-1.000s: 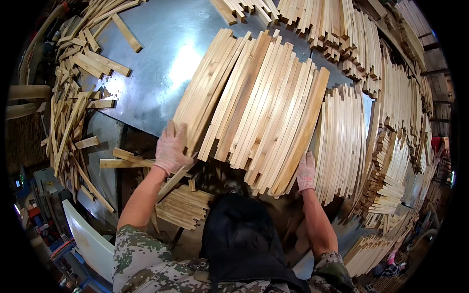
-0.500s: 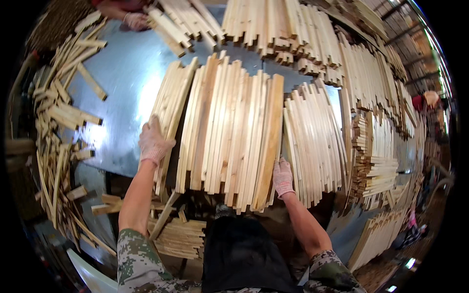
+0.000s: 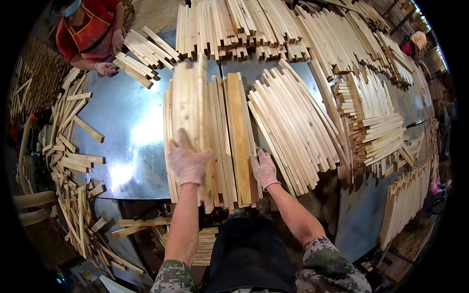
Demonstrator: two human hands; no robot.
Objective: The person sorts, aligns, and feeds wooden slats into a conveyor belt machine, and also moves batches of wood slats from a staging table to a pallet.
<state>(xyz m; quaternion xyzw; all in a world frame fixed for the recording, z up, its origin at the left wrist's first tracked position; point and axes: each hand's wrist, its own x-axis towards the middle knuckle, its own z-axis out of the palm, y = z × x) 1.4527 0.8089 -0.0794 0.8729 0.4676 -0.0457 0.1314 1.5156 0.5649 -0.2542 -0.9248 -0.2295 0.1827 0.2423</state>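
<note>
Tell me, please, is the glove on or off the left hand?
On: the pale glove covers the left hand; its cuff ends at the wrist, where the bare forearm begins.

Big metal surface [image 3: 129, 173] takes up the middle of this workshop, bluish-grey, with a couple of harsh white glare spots toward 9 o'clock. Another bare metal top [image 3: 359, 219] sits at 4 o'clock, kinda duller. Up at 11 there's a patch of pale tan floor [image 3: 155, 14], looks dusty tbh. Over at 2 o'clock it's dark roof beams [image 3: 401, 18], plus bright slits of light [image 3: 428, 30] along the edge. Fat beige hose [image 3: 34, 200] loops in between 8 and 9, and near 8 there's a tiny blue light [image 3: 59, 279] in a murky corner.
</note>
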